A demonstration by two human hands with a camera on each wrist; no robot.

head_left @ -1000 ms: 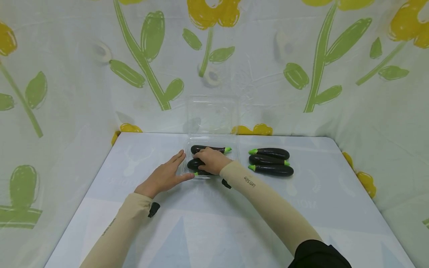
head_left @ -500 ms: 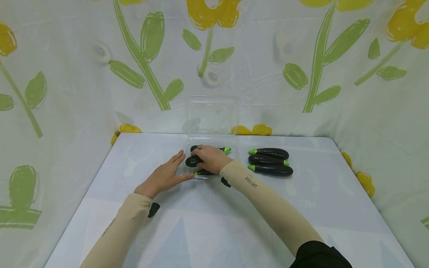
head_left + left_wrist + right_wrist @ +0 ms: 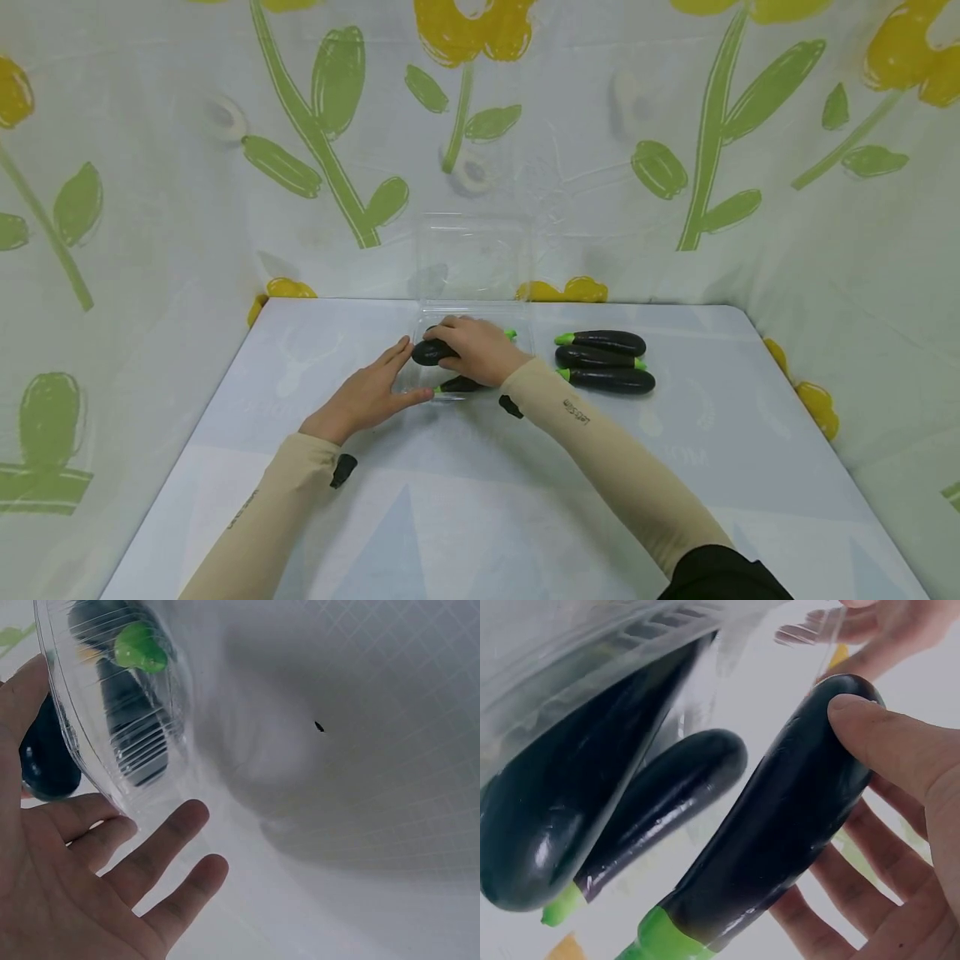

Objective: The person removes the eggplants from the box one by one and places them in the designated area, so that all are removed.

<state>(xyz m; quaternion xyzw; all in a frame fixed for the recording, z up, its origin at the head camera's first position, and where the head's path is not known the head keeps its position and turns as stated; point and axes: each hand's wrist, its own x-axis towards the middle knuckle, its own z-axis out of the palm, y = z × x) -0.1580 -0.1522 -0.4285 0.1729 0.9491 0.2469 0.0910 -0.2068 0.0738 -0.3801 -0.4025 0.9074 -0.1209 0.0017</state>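
Note:
My right hand (image 3: 482, 352) grips a dark purple eggplant (image 3: 769, 825) with a green stem end, thumb on its rounded end and fingers curled beneath. In the head view this eggplant's round end shows left of the fingers, over a clear plastic clamshell box (image 3: 529, 333). Inside the box, one eggplant (image 3: 461, 384) lies along the front and another lies at the back, mostly covered by my right hand. Both appear in the right wrist view. Spread and nearly straight, the fingers of my left hand (image 3: 363, 398) rest against the box's left side, with the thumb at its front corner.
The box's transparent lid (image 3: 476, 254) stands raised behind it, against the flowered curtain (image 3: 585, 183). To the right, three more eggplants (image 3: 612, 381) lie in a stack of rows on the white table (image 3: 525, 508).
My right hand has shifted slightly backward with the eggplant, uncovering more of the front eggplant and covering more of the back one. The left hand has stayed at the box.

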